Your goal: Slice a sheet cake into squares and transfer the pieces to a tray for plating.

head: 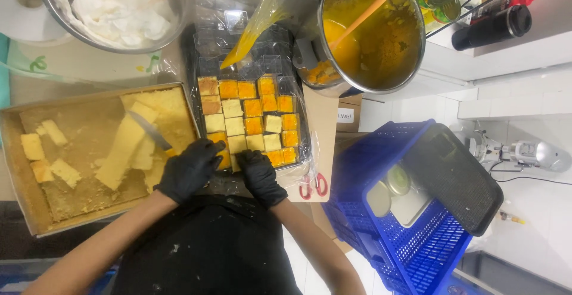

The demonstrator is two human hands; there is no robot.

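While both gloved hands press down, cake squares (250,122) fill the tray (301,152).
Left hand (189,169) and right hand (260,176) curl, fingertips on squares at tray's near edge; neither clamps anything.

A single head-worn camera looks almost straight down from close above the worktop, the wearer's torso at six o'clock. The tray (250,63) of cake squares sits near centre, the cake box (18,152) at nine o'clock, the pot (372,30) at one o'clock, and the blue crate (381,170) over the floor at four o'clock.
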